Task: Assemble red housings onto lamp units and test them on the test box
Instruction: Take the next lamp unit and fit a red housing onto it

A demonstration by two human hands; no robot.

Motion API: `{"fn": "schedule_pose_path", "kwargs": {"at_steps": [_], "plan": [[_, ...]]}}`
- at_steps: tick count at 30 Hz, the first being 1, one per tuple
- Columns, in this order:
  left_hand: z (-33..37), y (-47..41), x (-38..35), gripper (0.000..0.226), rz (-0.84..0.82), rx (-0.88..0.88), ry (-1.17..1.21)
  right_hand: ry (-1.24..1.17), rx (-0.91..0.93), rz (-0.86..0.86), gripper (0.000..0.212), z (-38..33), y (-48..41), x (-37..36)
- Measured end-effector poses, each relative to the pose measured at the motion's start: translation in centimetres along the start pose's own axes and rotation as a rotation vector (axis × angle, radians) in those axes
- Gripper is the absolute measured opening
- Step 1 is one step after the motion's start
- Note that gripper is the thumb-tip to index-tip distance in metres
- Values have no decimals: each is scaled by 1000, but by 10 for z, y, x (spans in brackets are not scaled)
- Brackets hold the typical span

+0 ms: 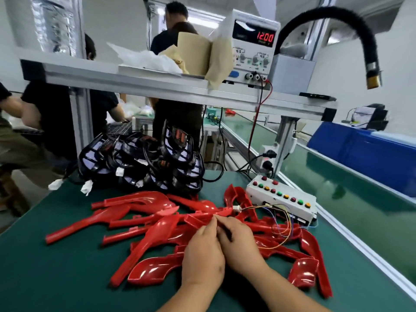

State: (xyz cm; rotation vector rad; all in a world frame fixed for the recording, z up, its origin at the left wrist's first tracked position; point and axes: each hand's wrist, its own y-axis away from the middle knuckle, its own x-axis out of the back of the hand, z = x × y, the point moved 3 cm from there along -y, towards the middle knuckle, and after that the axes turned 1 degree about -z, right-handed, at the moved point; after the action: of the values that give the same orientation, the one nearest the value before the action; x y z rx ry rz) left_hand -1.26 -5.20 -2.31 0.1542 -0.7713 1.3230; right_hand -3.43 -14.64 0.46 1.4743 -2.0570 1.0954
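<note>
- Red housings (144, 224): loose overlapping pile at lower centre of frame, on the green mat (56, 278). Long stems point mostly toward lower left, and glossy hollow sides face up on several.
- Left hand (202, 251) and right hand (239, 239): side by side over the middle of the pile, backs toward the camera. Fingers are curled and the tips of both meet at one spot on top of a housing.
- Grip: cannot tell for either hand. The fingertips hide what lies between them, possibly a small part or a housing edge.
- White connector (236, 208): just beyond the fingertips, lying on the pile. Thin coloured wires (286, 224) loop from it over the housings to the test box.
- Test box (283, 199): pale box at right of centre, touching the right edge of the pile, with a row of red, green and yellow buttons on top.
- Lamp units (144, 161): black heap with white plugs on leads, behind the pile at centre left.
- Power supply (254, 48): on the shelf (157, 82) at upper centre. Display reads 12.00, and red and black leads drop from it toward the test box.
- Black hose (337, 16): arches across the upper right and ends in a brass tip.
- Green conveyor (337, 188): runs along the right edge, with a blue bin (371, 154) beyond it.
- People in dark shirts (51, 113): upper left, behind the bench.
</note>
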Motion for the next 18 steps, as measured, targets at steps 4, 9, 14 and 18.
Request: {"fn": "schedule_pose_path", "kwargs": {"at_steps": [4,9,14,18], "plan": [[0,-1,1,55,-12,-15,4,-46,3,35,26,-3,-4,0],[-4,-5,1,54,-9,-52,27,-146,-12,54,28,1,-4,-2],[-7,-16,3,55,9,-29,101,-160,-57,45,34,3,-20,3],[3,-19,15,61,9,9,24,-188,-125,75,22,-6,-64,15]]}}
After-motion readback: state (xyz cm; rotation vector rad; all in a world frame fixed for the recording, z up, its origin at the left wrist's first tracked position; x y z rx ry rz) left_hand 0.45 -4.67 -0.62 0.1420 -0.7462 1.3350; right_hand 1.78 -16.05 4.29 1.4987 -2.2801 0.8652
